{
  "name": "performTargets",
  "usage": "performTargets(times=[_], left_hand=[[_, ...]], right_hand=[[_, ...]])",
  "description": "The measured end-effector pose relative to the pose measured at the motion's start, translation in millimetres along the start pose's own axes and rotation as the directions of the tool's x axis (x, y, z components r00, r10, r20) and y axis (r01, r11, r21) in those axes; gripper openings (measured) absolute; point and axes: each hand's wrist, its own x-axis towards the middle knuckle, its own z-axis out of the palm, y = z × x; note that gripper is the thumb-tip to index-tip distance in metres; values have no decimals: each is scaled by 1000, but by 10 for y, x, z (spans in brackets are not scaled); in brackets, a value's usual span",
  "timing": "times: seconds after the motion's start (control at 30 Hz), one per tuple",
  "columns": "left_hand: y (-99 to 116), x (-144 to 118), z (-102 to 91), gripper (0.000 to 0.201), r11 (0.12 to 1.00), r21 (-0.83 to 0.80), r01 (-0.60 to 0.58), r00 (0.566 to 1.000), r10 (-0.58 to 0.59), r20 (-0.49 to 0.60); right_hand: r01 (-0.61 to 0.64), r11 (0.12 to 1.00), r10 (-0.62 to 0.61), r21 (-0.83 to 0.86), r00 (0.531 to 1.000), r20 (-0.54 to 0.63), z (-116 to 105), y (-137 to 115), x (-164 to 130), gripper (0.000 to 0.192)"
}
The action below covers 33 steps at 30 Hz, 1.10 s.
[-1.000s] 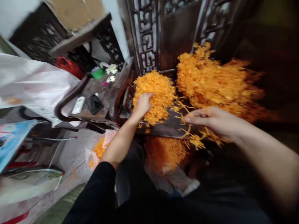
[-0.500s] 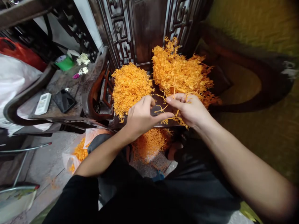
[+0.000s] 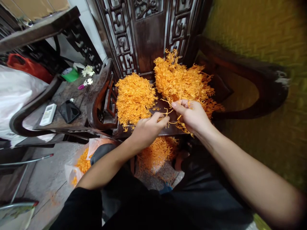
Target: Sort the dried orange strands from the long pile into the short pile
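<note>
Compared with half a second earlier, the left hand (image 3: 147,129) has been drawn slightly nearer and lower, its fingers now pinched on the near end of a thin orange strand (image 3: 168,112), while the right hand (image 3: 193,115) has been kept almost in place at the near edge of the right heap (image 3: 182,81). A single piece appears to be in the course of being separated from the small bunch (a judgement from the pinch alone). The right hand is seen half closed, thumb and forefinger gripping a few loose strands that trail from that heap; the left hand is nearly closed, only its fingertips engaged. The material is recorded as bright orange, fine, stringy and tangled, dry in look. The left heap (image 3: 134,97) lies just beside the right one, both on the dark seat of a carved wooden chair (image 3: 144,35); more orange material (image 3: 155,153) is seen below the seat edge. At far left, a phone (image 3: 69,111) and a remote (image 3: 48,114) rest on a side table (image 3: 82,99).
</note>
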Motion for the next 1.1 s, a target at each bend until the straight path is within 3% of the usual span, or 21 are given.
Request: performTargets(times=[0.1,0.17,0.23,0.3,0.33,0.37,0.43,0.5,0.53,0.6,0.7,0.8,0.87,0.9,0.97,1.03,1.1], left_hand=[[-4,-15,-31,35,995,-99,22,1000,-21,14],[37,-38,-112,29,959,-279,38,999,-41,-3],[83,-69,-240,27,850,-521,76,997,-79,17],[65,-82,-364,25,685,-714,148,988,-139,71],[9,-68,-402,23,610,-770,184,979,-184,88],[-82,-36,-414,21,555,-806,208,967,-241,84],[-357,81,-357,21,522,-821,231,921,-389,12],[-696,232,-212,24,569,-774,278,862,-504,-61],[-860,301,-125,21,577,-739,348,830,-557,-44],[-1136,401,39,15,621,-649,439,812,-583,-9],[-1371,460,188,15,789,-408,459,837,-538,-98],[-1421,482,199,22,812,-219,541,799,-577,-170],[-1361,502,145,30,803,-258,537,778,-590,-217],[-1300,511,105,33,811,-333,482,791,-566,-232],[-1122,516,22,39,788,-544,288,863,-460,-209],[-909,492,-42,43,667,-735,124,944,-308,-121],[-735,449,-72,42,598,-797,82,977,-208,-55]], right_hand=[[14,999,-15,-50,1000,-24,-28,22,56,40],[39,996,-46,-75,995,-88,-63,-17,131,39],[54,996,-67,-70,976,-207,-147,-110,220,37],[52,998,-57,-24,943,-329,-281,-228,284,35],[46,999,-41,8,943,-330,-354,-280,294,37],[34,999,-23,37,962,-273,-422,-319,287,39],[2,998,-1,56,1000,-28,-515,-347,230,44],[-17,999,10,28,973,229,-536,-319,146,43],[-16,1000,11,12,952,307,-525,-295,105,41],[-4,1000,9,-15,923,385,-480,-251,42,38],[14,998,16,-65,900,436,-412,-235,-7,38],[36,993,19,-111,889,457,-364,-259,-34,38],[46,990,23,-134,880,474,-334,-264,-46,38],[55,987,25,-150,876,482,-317,-258,-46,38],[77,980,24,-183,871,491,-282,-228,-34,38],[96,974,19,-206,869,494,-244,-185,-6,37],[101,973,17,-209,867,497,-201,-152,15,37]])
